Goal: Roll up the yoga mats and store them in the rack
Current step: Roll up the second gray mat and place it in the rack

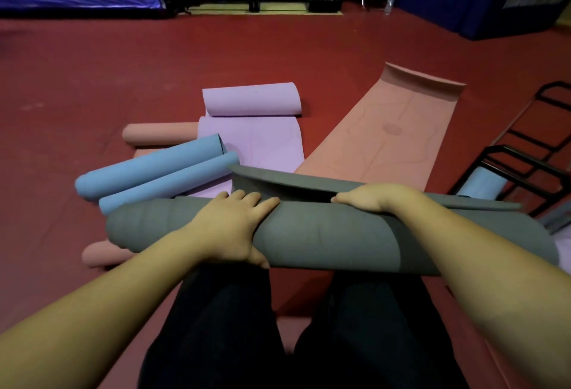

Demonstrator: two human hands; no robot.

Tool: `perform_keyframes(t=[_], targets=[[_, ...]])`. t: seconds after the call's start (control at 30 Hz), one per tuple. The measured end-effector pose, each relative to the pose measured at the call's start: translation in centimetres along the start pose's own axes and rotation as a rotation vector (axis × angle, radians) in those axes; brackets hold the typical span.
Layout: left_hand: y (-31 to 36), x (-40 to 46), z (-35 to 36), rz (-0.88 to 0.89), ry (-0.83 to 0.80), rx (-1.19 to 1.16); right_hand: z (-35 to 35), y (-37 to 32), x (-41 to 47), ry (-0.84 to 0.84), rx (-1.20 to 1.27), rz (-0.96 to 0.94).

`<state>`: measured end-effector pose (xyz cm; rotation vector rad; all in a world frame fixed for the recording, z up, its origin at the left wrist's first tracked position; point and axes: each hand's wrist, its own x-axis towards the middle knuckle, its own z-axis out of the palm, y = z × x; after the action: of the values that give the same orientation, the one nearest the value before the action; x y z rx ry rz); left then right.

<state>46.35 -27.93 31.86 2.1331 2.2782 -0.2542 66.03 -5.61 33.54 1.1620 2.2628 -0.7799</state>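
Both hands grip the rolled grey mat (324, 231) — the left hand (231, 228) wraps over it, the right hand (367, 200) pinches its loose flap.

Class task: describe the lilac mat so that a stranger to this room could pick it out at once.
Start from the red sports floor, then find the cluster of mats ahead of the person's hands. The lilac foam yoga mat lies in the middle of it, between the blue rolled mat and the flat pink mat. It alone is half rolled.
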Motion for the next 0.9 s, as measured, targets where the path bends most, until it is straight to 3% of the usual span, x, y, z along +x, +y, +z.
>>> perform_keyframes(t=[0.1, 0.23, 0.37, 0.6, 0.77, 0.9], targets=[[0.2, -0.7, -0.5, 0.026, -0.06, -0.034, 0.8, 0.2, -0.4, -0.013, -0.004, -0.009], [-0.6, 0.9, -0.9, 0.015, -0.17, -0.146, 1.1, 0.5, 0.0, 0.259, -0.122, -0.081], [-0.7, 1.8, -1.3, 0.024, -0.214, -0.184, 1.5, 1.4, 0.4, 0.428, -0.137, -0.055], [-1.4, 1.8, -0.4, 0.095, -0.026, -0.127, 1.5, 1.7, 0.8, 0.656, -0.174, 0.044], [-2.0, 2.1, 0.1, 0.104, 0.104, -0.235, -0.3, 1.7, 1.5, 0.706, -0.229, 0.22], [-2.2, 1.6, 1.2, 0.054, 0.106, -0.177, -1.5, 2.5, 2.7, 0.857, -0.232, 0.036]])
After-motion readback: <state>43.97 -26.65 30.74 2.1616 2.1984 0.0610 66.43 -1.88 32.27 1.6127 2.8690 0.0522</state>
